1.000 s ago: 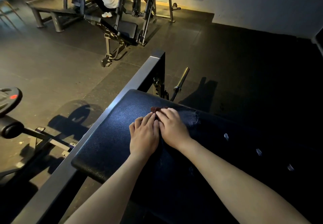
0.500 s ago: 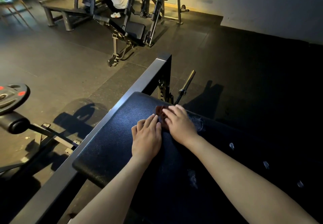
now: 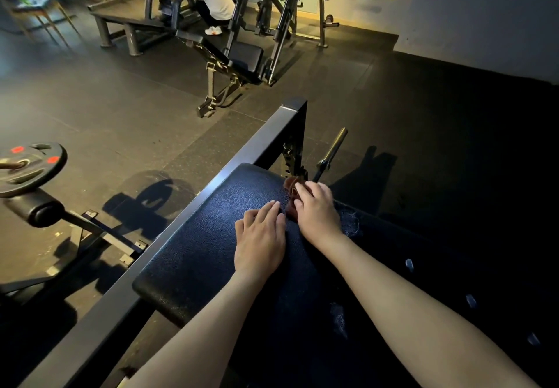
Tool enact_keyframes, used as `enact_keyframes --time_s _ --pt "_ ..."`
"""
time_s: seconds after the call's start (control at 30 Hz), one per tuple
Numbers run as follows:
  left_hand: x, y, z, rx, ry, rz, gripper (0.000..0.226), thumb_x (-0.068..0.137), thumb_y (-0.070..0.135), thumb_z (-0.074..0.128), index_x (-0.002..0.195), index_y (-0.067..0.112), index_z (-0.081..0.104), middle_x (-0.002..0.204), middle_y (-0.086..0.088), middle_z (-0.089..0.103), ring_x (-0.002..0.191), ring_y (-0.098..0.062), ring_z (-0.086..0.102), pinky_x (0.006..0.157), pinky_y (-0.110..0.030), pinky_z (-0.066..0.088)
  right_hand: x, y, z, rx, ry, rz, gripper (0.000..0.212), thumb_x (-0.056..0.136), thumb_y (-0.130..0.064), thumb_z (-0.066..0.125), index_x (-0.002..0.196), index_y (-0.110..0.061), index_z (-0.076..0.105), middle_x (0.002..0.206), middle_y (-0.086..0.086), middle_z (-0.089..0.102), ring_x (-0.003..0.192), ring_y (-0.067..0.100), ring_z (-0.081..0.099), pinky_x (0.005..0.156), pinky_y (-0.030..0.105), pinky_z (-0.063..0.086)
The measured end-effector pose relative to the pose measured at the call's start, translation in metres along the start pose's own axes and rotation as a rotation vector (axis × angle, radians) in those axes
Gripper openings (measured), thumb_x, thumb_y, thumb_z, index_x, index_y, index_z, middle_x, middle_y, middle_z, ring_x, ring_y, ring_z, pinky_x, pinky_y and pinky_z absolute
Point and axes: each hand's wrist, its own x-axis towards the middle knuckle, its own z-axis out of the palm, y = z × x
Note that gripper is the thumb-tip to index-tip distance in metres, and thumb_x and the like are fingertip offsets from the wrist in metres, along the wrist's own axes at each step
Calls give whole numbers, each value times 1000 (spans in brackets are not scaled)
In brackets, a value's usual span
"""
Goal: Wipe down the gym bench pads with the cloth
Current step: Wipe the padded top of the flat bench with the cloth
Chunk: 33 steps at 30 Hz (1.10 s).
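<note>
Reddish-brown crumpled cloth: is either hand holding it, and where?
Right hand lies over the right part of the reddish-brown cloth; pressing or pinching cannot be told. Left hand holds nothing.
</note>
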Motion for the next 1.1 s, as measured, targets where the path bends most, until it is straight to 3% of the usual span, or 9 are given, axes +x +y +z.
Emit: enact_keyframes --time_s 0.07,0.23,0.43,0.57,0.67,0.87,1.0,1.1 --pt "1 0 -1 -16 4 6 57 101 50 16 144 31 48 149 16 48 125 -18 41 103 -39 32 -7 -10 3 3 20 8 42 101 -24 50 141 -12 52 146 8 45 139 29 30 113 43 33" --pt "-4 1 -4 -105 51 39 51 101 47 25 140 31 54 138 17 57 121 -15 45 104 -37 31 -50 -6 -1 40 -26 -168 41 99 -24 52 139 -14 56 143 6 49 138 27 33 111 43 37" --pt "-29 11 3 -61 22 147 54 102 47 26 140 24 56 145 9 55 129 -21 43 109 -37 27 -71 -3 -16 -25 103 72 41 100 -20 53 140 -12 54 146 9 46 140 32 30 113 43 33" --pt "-42 14 2 -202 61 116 49 101 43 30 134 26 60 137 10 61 125 -21 49 106 -36 30 -98 -14 -7 60 74 -78 34 96 -16 57 129 -8 64 136 9 55 131 31 42 107 45 43" --pt "-48 13 1 -212 46 127 44 104 40 35 136 23 59 138 8 60 127 -21 47 108 -37 30 -100 -2 -19 64 12 -151 37 97 -17 56 134 -11 61 139 8 53 134 29 39 111 46 39" --pt "-58 17 0 -170 14 187 59 101 50 22 141 23 55 142 10 57 129 -20 43 111 -37 29 -93 12 -35 -89 124 161 43 101 -25 45 142 -13 51 149 11 41 140 31 28 117 42 24" --pt "-57 13 0 -228 23 186 55 100 47 25 139 25 58 139 9 60 126 -19 46 108 -34 30 -115 -14 -16 24 94 -35 33 93 -14 59 124 -7 65 135 12 55 128 34 44 110 42 36" --pt "-58 13 -3 -262 42 184 53 100 46 28 136 22 59 136 6 62 123 -21 49 106 -36 32 -119 -12 -22 78 72 -126 33 92 -11 58 125 -8 67 133 12 56 128 32 45 110 43 38"
